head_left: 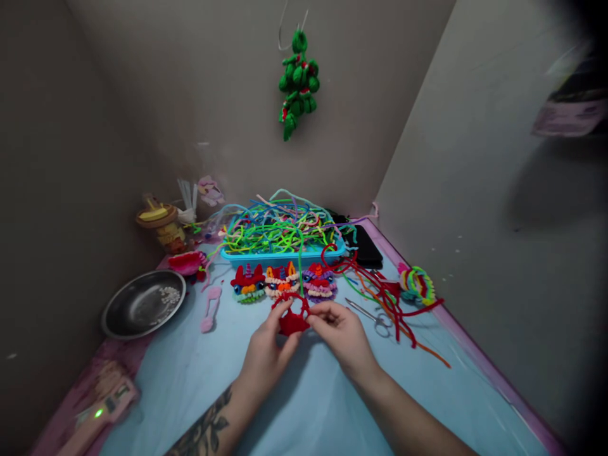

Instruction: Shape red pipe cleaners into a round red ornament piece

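Note:
Between my two hands, just above the blue table cover, is a red fuzzy piece [292,323] with an open loop at its top. My left hand [269,347] grips its left side between thumb and fingers. At its right edge, my right hand [341,335] pinches it with thumb and forefinger. Right behind it stand three colourful fuzzy creature heads: a red one with a mint lower edge [247,283], an orange and cream one [282,280] and a purple and red one [320,282]. A green stem [301,263] rises behind the red piece.
A blue tray [285,259] heaped with bright fuzzy stems stands at the back. Scissors [373,318] and loose red and orange stems [399,316] lie right. At left are a metal bowl [142,304] with small pale bits, a pink clip-shaped piece [210,310] and a pink device with a green light [107,408].

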